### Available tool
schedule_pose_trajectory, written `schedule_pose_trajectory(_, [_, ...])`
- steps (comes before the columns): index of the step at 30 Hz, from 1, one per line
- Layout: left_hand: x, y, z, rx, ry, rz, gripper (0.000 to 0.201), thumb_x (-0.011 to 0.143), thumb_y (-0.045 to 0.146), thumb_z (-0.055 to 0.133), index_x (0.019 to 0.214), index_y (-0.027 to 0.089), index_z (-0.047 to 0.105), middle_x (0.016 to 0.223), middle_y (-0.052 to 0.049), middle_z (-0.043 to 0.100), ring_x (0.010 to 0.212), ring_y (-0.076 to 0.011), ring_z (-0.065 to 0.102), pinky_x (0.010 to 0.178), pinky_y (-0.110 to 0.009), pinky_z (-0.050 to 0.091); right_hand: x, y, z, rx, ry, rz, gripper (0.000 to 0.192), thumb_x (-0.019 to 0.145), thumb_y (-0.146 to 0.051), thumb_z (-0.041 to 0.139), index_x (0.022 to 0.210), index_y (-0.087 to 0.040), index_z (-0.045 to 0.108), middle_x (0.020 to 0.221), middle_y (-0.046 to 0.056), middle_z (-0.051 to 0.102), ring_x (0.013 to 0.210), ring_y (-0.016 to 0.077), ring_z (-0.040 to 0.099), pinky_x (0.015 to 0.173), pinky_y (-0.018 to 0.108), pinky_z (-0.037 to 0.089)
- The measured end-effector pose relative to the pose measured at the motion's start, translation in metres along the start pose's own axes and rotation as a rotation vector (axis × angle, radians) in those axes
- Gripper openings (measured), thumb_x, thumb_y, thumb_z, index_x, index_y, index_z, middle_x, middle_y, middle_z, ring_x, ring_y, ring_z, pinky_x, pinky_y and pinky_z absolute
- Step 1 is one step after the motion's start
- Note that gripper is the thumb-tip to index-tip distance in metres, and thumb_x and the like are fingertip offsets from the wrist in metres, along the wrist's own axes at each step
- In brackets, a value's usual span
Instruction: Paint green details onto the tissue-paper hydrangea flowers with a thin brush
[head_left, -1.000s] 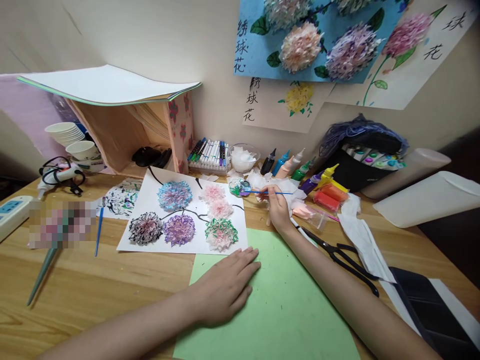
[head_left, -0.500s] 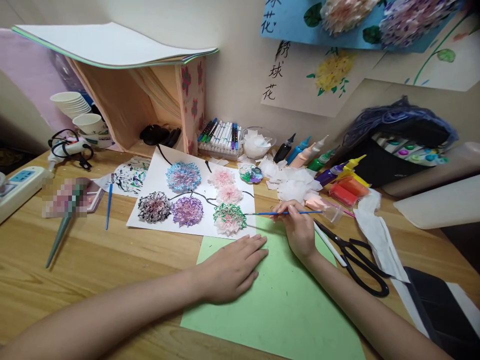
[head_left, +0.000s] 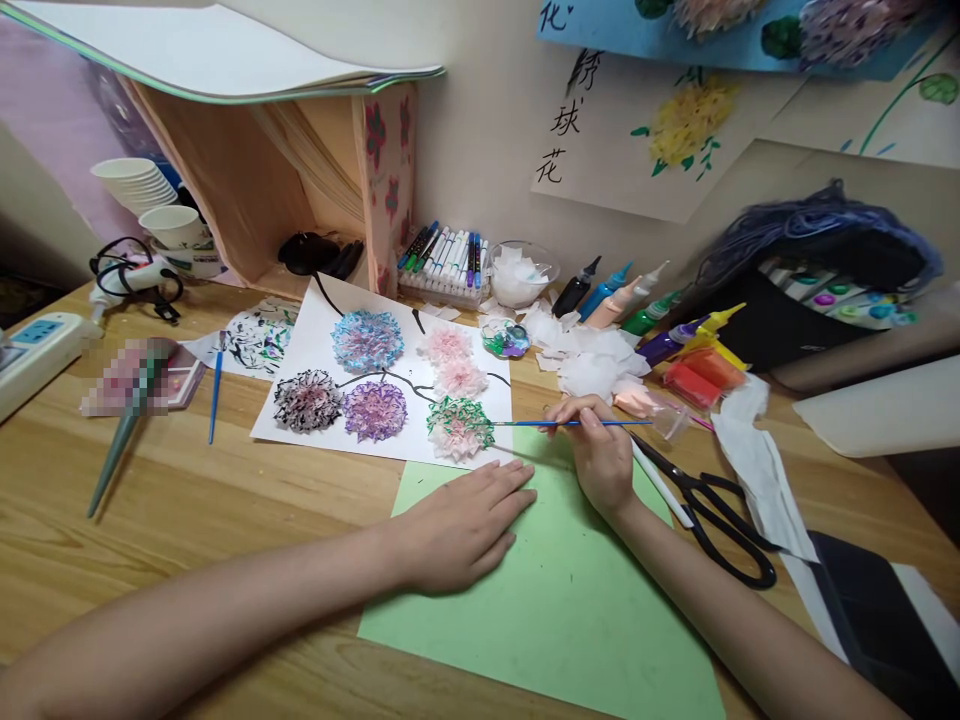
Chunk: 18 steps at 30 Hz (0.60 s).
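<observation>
My right hand (head_left: 600, 462) pinches a thin blue paintbrush (head_left: 570, 423), fingers closed tight around the middle of its handle. The brush lies almost flat, and its long line runs side to side. Its tip sticks out to the left of my fingers and touches the edge of the green and pink paper flower (head_left: 460, 427), the one at the lower right corner of the white sheet (head_left: 300, 425). So the flower sits just left of my right fingers, and this hand is the nearer one to it. My left hand (head_left: 465, 525) holds nothing. It lies flat, fingers spread a little, pressing on the green paper (head_left: 570, 610), just below the flower. Black scissors (head_left: 712, 520) lie to the right of my brush hand.
</observation>
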<state>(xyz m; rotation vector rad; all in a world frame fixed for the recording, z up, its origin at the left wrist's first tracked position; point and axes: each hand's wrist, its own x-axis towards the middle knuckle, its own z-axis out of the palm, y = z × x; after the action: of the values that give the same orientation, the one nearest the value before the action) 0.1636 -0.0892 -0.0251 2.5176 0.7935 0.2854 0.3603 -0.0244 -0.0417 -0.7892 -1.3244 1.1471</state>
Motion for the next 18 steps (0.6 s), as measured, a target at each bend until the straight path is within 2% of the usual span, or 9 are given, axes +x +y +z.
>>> schedule_pose_trajectory(18, [-0.0002,-0.0010,0.0016,0.011,0.000,0.001,0.048,0.096,0.026,0.033,0.138,0.005,0.038,0.150,-0.018,0.031,0.140,-0.0266,0.024,0.116,-0.040,0.021,0.0003,-0.0009,0.0001,-0.007,-0.013,0.026,0.023,0.092,-0.027,0.046,0.078,-0.020,0.062,0.075,0.002,0.057,0.073,0.0157,0.056,0.064,0.029,0.042])
